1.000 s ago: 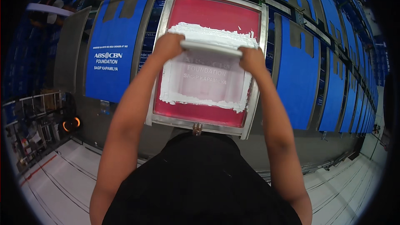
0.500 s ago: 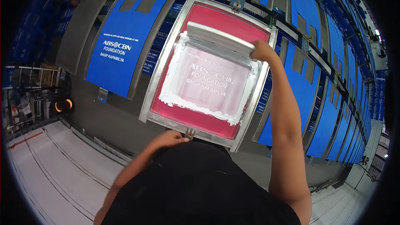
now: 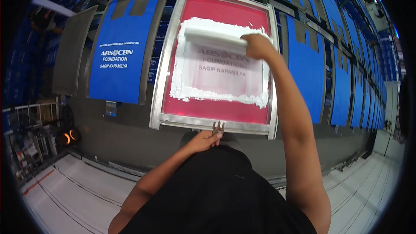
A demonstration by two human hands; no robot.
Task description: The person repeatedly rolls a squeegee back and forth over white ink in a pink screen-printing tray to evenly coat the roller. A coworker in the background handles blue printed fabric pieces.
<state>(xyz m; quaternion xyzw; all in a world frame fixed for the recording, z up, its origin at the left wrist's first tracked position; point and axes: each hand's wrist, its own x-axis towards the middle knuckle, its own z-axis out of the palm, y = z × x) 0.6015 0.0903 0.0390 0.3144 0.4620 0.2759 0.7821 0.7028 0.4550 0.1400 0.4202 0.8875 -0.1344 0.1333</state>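
My right hand (image 3: 259, 46) is closed around the right end of a long pale squeegee (image 3: 212, 36), which lies across the far part of a printing screen and is smeared by motion. The screen's metal frame (image 3: 190, 121) surrounds pinkish-red mesh (image 3: 199, 108). Thick white ink (image 3: 195, 93) borders a pale middle area with lettering, partly hidden by the squeegee. At the frame's near edge, the fingers of my left hand (image 3: 203, 141) are pinched on a small metal bracket (image 3: 218, 128).
To the left, a printed blue fabric panel (image 3: 123, 30) lies on a board, beside a bare grey board (image 3: 73, 52). Several blue panels (image 3: 305, 73) line the right side. Another person (image 3: 43, 19) is at the far left. Round orange-glowing parts (image 3: 69, 136) stand at the lower left.
The squeegee has moved nearer over the screen, uncovering white ink beyond it. The lettering now looks darker. My view has turned, so the frame appears straighter; my left hand stays at the bracket.
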